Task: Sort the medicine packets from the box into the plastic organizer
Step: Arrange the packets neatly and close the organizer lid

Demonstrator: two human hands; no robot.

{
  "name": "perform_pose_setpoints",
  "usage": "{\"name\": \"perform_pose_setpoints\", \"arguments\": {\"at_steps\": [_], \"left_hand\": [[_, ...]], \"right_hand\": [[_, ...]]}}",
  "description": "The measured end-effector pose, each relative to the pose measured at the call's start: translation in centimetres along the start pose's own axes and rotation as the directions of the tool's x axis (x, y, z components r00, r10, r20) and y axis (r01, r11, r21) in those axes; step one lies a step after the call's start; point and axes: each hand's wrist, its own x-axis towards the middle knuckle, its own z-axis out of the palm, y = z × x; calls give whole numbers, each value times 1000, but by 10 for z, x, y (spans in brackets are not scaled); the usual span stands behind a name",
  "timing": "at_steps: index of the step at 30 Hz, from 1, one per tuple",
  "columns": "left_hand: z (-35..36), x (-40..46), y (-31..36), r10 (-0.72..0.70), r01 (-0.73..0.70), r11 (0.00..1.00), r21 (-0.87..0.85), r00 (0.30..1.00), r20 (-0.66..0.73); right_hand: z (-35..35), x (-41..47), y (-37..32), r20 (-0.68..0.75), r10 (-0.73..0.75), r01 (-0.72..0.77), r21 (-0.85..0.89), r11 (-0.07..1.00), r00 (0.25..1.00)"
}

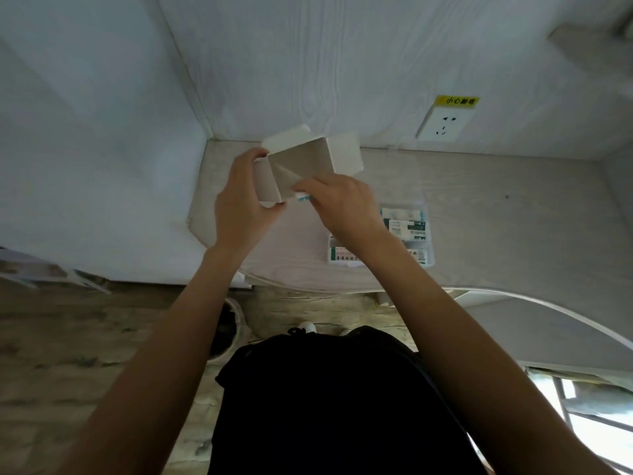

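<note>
Cardboard, pale and plain, makes up the box (301,166), held tilted above the table (496,214) with its flaps open. The left hand (243,200) grips its near side; the right hand (342,207) pinches a white-and-teal packet (303,197) at the box's mouth. Several packets already lie in the clear organizer (416,231) just beside, so sorting looks well advanced; whether more remain inside is hidden.

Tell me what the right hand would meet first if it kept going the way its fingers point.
Probably the inside of the open box: the right hand points up-left into it, pinching a packet at its mouth. Depth is unclear.
</note>
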Motion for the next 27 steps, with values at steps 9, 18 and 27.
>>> {"name": "perform_pose_setpoints", "arguments": {"at_steps": [9, 18, 27], "left_hand": [[17, -4, -32, -431, 425, 902, 75, 877, 215], [9, -10, -29, -5, -7, 977, 215, 999, 54], [48, 16, 66, -53, 261, 923, -284, 816, 576]], "right_hand": [[-11, -32, 28, 64, 483, -469, 381, 797, 873], [-14, -48, 38, 234, 638, -650, 513, 560, 734], [-46, -79, 56, 341, 492, -587, 607, 535, 801]]}}
